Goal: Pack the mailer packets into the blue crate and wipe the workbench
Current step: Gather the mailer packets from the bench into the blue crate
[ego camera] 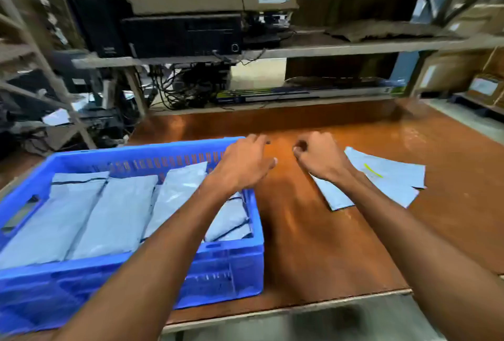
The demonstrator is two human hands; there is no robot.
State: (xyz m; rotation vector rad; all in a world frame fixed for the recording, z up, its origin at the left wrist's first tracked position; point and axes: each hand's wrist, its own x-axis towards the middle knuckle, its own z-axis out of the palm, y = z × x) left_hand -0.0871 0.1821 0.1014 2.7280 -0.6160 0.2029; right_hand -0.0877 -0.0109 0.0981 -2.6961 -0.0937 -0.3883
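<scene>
A blue crate [131, 278] stands at the left of the brown workbench [313, 245], with several grey mailer packets [114, 212] lying side by side inside. My left hand [242, 163] hovers over the crate's far right corner, fingers loosely curled and holding nothing. To its right, my right hand [319, 155] is over the bare wood, fingers curled, nothing visible in them. A few flat grey mailer packets [392, 177] lie on the bench under and beyond my right forearm; the top one bears a yellow mark.
A metal shelf [327, 47] runs along the back with a black computer unit [182, 33], tangled cables and cardboard boxes. A metal rack [41, 73] stands at the left. The bench's front edge [286, 310] is near me.
</scene>
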